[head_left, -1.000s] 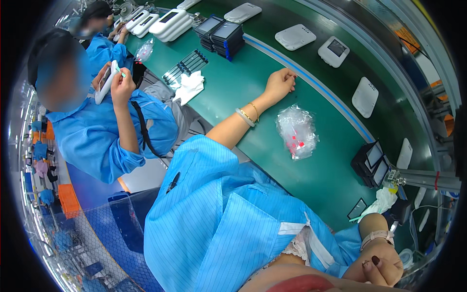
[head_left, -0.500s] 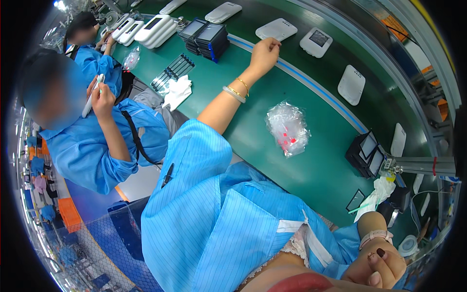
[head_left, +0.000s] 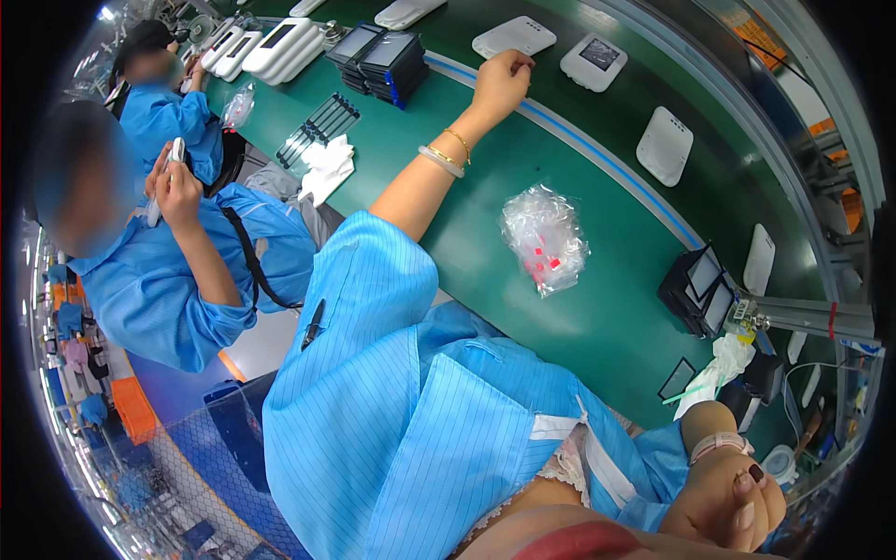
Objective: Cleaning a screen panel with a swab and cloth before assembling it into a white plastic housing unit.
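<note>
My left hand point(head_left: 502, 82) reaches out over the edge of the dark conveyor. Its fingers curl in, with nothing visible inside. Just beyond them lies a white flat device point(head_left: 514, 37), and a white device with a dark screen point(head_left: 594, 63) sits to its right. My right hand point(head_left: 733, 504) is held near my body at the lower right, fingers bent into the palm and no object showing. Between my arms, a clear plastic bag with red marks point(head_left: 544, 240) rests on the green bench point(head_left: 495, 271).
Black framed panels point(head_left: 695, 289) stand stacked at the right, near a metal bar point(head_left: 803, 317). More dark panels point(head_left: 378, 65) and stacked white devices point(head_left: 283, 49) are at the upper left. A white cloth point(head_left: 329, 170) lies nearby. Two co-workers in blue smocks sit left; the nearer hand point(head_left: 177, 191) holds a white device.
My left hand has moved slightly farther out. The white devices on the conveyor have shifted a little toward the upper left, and the whole view has also moved slightly.
</note>
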`<state>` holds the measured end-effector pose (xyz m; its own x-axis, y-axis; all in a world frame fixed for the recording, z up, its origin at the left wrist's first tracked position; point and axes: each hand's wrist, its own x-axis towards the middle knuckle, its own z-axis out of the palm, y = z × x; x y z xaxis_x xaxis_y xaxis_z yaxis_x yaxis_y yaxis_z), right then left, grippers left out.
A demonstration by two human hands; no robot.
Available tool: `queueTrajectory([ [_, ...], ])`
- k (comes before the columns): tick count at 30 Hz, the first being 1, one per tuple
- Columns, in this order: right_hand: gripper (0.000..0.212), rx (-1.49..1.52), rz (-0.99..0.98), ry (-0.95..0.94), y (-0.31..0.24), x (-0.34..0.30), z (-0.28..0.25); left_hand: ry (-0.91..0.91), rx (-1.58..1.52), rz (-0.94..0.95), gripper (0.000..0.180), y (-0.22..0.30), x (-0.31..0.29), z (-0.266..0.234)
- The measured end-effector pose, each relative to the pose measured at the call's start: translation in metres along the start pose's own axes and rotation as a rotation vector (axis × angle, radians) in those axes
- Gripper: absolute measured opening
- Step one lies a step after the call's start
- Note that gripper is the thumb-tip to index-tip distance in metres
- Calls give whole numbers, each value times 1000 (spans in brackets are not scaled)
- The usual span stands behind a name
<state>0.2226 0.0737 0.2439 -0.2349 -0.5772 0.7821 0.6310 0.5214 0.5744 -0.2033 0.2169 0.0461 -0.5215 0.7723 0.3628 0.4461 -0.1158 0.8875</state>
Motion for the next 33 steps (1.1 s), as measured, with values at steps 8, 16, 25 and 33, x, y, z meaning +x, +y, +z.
queueTrajectory([
  [8, 48, 328, 137, -55, 2, 0, -5, 72, -45, 49, 18, -11, 1, 9],
  [16, 13, 1456, 601, -688, -17, -1, -20, 28, 60, 9, 19, -24, -6, -11],
  [25, 7, 884, 1770, -1143, -89, -59, -133, 207, 199, 208, 16, -32, 4, -2],
  [33, 13, 93, 1768, -2045, -144, -120, -290, 382, 411, 319, 16, -49, 24, -2],
])
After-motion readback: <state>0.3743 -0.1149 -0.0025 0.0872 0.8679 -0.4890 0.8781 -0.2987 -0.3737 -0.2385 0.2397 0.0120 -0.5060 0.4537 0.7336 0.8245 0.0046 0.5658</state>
